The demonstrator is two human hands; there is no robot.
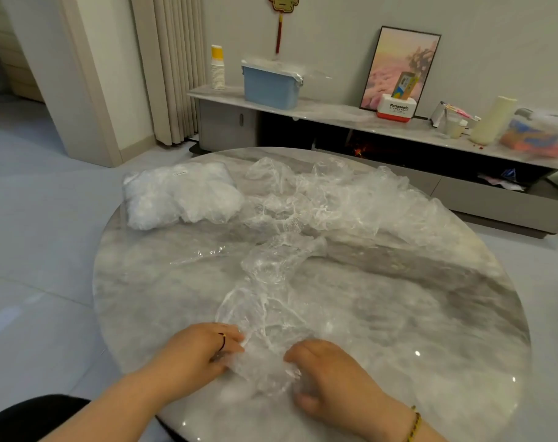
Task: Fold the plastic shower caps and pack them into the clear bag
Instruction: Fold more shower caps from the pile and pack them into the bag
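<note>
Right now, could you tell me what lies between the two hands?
The head view shows a crumpled shower cap between the left hand and right hand.

We can read only one brand, "Panasonic", in dark letters on the front of the white box with a red base (pixel 397 109) on the low shelf (pixel 335 114). The line beneath it is too fine for us. The label (pixel 180 173) on the clear bag (pixel 175 199) and the upright carton (pixel 405 86) carry print we cannot make out.
</note>
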